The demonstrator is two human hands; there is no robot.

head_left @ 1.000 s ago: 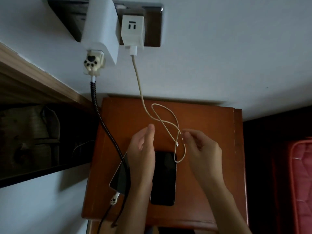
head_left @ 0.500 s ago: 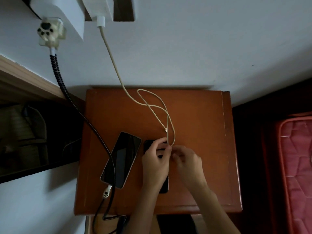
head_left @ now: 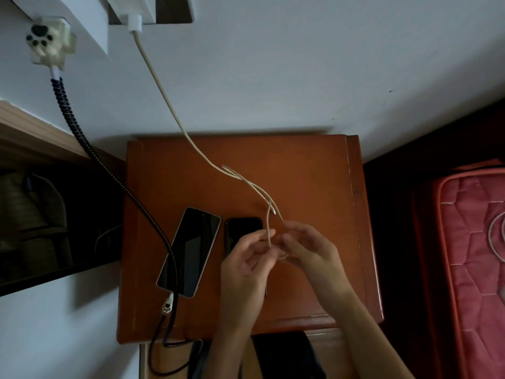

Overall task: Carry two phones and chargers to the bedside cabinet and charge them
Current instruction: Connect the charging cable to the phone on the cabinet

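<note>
Two phones lie face up on the brown bedside cabinet (head_left: 314, 170). The larger phone (head_left: 190, 250) on the left has the black braided cable (head_left: 82, 143) with a paw-print plug (head_left: 166, 307) at its near end. The smaller black phone (head_left: 241, 231) is partly hidden under my left hand (head_left: 246, 266). A beige cable (head_left: 169, 105) hangs from the white charger (head_left: 135, 23) on the wall and loops above the cabinet. My left hand and my right hand (head_left: 308, 250) both pinch this cable's tangled end above the black phone.
A paw-print charger (head_left: 50, 41) sits in the wall socket at upper left. A dark gap with a wooden ledge (head_left: 32, 132) lies left of the cabinet. A red quilted mattress (head_left: 470, 255) with a pale cord on it is at the right.
The view has tilted down, so the wall chargers sit higher in frame. Both hands came together on the beige cable and its wide loop has been drawn narrower.
</note>
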